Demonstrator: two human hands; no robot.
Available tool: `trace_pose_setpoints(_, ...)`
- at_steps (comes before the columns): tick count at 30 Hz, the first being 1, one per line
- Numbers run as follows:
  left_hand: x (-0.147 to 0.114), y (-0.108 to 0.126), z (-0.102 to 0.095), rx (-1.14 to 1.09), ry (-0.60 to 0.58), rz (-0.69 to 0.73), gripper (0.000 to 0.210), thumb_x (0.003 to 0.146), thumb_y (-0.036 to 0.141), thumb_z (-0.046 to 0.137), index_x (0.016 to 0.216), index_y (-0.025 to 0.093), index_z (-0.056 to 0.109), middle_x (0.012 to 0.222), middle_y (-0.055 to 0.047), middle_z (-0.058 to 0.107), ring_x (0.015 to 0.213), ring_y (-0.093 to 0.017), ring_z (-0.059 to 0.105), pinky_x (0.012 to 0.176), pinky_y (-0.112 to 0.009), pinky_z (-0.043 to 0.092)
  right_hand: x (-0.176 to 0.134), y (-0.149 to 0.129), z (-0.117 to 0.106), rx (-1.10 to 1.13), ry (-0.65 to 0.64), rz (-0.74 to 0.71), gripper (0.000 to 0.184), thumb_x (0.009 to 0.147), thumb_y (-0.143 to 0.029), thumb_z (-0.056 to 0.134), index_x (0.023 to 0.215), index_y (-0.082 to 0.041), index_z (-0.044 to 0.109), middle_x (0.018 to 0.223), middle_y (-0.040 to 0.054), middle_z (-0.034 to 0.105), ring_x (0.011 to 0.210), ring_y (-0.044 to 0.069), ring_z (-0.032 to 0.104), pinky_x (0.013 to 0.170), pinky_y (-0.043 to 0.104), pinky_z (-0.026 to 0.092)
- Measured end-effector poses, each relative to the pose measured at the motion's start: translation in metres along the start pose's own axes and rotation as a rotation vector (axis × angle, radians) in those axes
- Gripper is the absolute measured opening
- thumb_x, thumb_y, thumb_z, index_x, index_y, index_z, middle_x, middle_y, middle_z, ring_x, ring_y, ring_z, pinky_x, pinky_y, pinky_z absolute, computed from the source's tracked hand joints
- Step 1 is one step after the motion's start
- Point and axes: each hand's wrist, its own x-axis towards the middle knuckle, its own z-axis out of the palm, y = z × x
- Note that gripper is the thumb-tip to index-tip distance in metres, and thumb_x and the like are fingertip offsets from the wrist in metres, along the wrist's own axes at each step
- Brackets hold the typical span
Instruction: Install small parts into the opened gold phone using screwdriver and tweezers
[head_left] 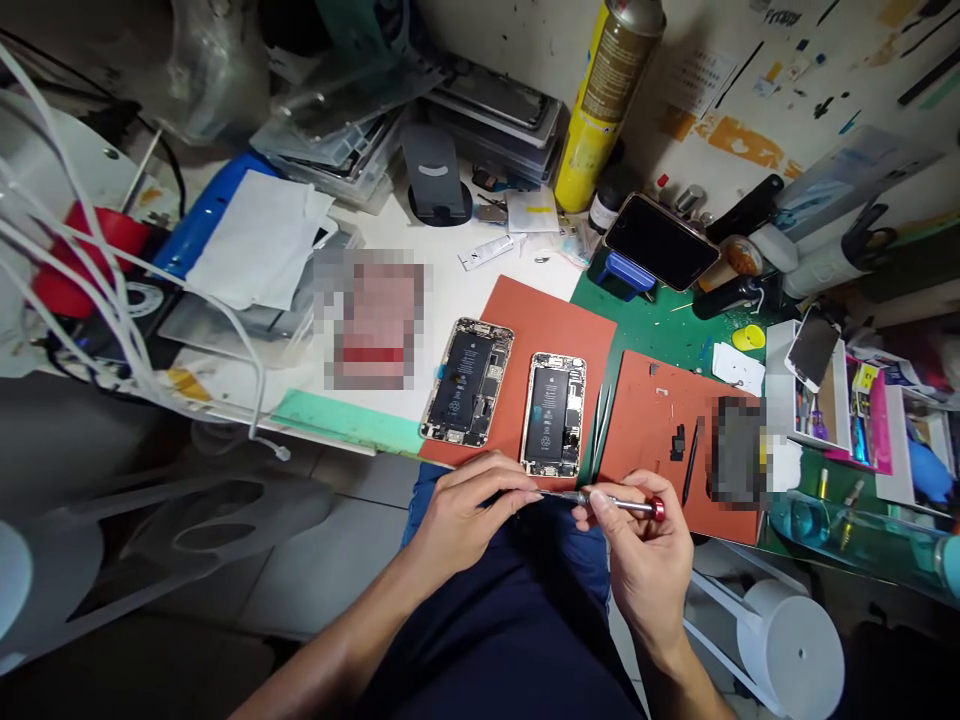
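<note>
My right hand (643, 540) grips a screwdriver (626, 503) with a silver shaft and a red end cap, its tip pointing left. The fingertips of my left hand (480, 500) are pinched together at that tip; whether they hold a small part there I cannot make out. Both hands are over my lap at the table's front edge. Just beyond them lies an opened phone (551, 415) with its battery and circuit board bare. A second opened phone (468, 383) rests to its left, slightly tilted.
Tweezers (601, 430) lie between two brown mats (517, 310). Small black parts and a black pen-like tool (691, 460) are on the right mat. A dark phone (661, 240) leans on a blue stand, near a yellow spray can (592, 120). White cables (255, 385) hang at left.
</note>
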Motion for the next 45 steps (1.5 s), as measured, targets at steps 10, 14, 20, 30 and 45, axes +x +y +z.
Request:
trace_pose_setpoints(10, 0.001, 0.001, 0.001, -0.017, -0.011, 0.011, 0.012, 0.098, 0.01, 0.074, 0.095, 0.021, 0.078, 0.086, -0.001, 0.079, 0.078, -0.013, 0.074, 0.073, -0.025, 0.06, -0.003, -0.008, 0.005, -0.038, 0.022, -0.019, 0.04, 0.087, -0.031, 0.092, 0.108, -0.023, 0.06, 0.089, 0.0033, 0.084, 0.067, 0.02, 0.082, 0.068, 0.031, 0.071)
trace_pose_setpoints(14, 0.001, -0.001, 0.001, -0.042, -0.007, 0.02, 0.014, 0.097, 0.007, 0.074, 0.096, 0.02, 0.078, 0.086, -0.001, 0.078, 0.078, -0.012, 0.073, 0.073, -0.023, 0.059, -0.004, -0.009, 0.005, -0.043, 0.013, -0.04, 0.038, 0.087, -0.03, 0.092, 0.107, -0.023, 0.06, 0.089, 0.0045, 0.085, 0.068, 0.02, 0.082, 0.069, 0.032, 0.071)
trace_pose_setpoints(20, -0.002, -0.003, 0.004, -0.046, -0.007, 0.027, 0.014, 0.097, 0.007, 0.075, 0.099, 0.02, 0.079, 0.089, -0.002, 0.079, 0.081, -0.013, 0.074, 0.076, -0.024, 0.06, -0.005, -0.009, -0.007, -0.198, -0.046, -0.185, 0.031, 0.089, -0.027, 0.089, 0.109, -0.023, 0.065, 0.098, 0.0076, 0.087, 0.082, 0.021, 0.086, 0.082, 0.028, 0.071)
trace_pose_setpoints(30, -0.007, -0.005, 0.007, -0.012, -0.02, 0.028, 0.006, 0.099, 0.014, 0.075, 0.098, 0.019, 0.08, 0.088, -0.003, 0.081, 0.081, -0.014, 0.075, 0.078, -0.026, 0.061, 0.002, -0.01, -0.015, -0.314, -0.08, -0.278, 0.034, 0.086, -0.028, 0.091, 0.111, -0.021, 0.068, 0.096, 0.01, 0.087, 0.086, 0.023, 0.087, 0.085, 0.022, 0.069)
trace_pose_setpoints(45, -0.01, -0.004, -0.003, 0.143, -0.106, 0.147, 0.022, 0.1, 0.008, 0.071, 0.119, 0.018, 0.073, 0.111, -0.007, 0.078, 0.102, -0.02, 0.073, 0.098, -0.036, 0.059, 0.002, -0.029, -0.027, -0.862, 0.066, -0.891, 0.051, 0.086, -0.014, 0.09, 0.13, -0.017, 0.066, 0.092, 0.0052, 0.086, 0.067, 0.019, 0.083, 0.065, 0.021, 0.07)
